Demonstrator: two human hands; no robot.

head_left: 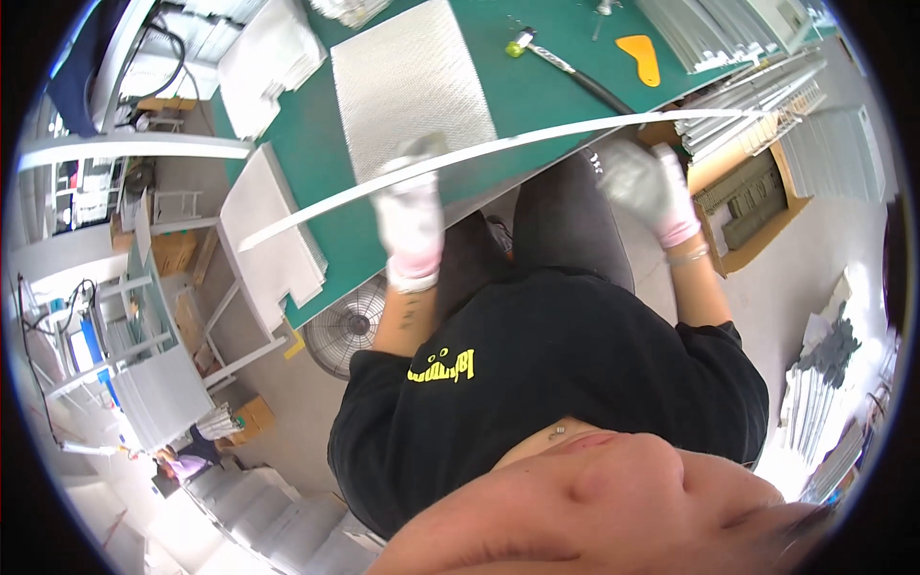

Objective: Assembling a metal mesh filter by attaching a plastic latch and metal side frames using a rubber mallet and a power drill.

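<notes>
A long thin white strip [537, 140] runs across the view from lower left to upper right, over the edge of the green table [546, 91]. My left hand [410, 206], in a white glove, is closed on the strip near its middle. A blurred right hand [652, 187], also gloved, hangs just below the strip off the table's edge; whether it touches the strip is unclear. A white textured panel [412, 81] lies flat on the table just beyond my left hand.
A mallet with a yellow-green head [522, 43] and an orange scraper [640, 57] lie on the table. Stacks of white panels [273, 225] stand at the left, bundled metal strips [757, 96] at the right. A floor fan [347, 328] and a cardboard box [757, 196] are below.
</notes>
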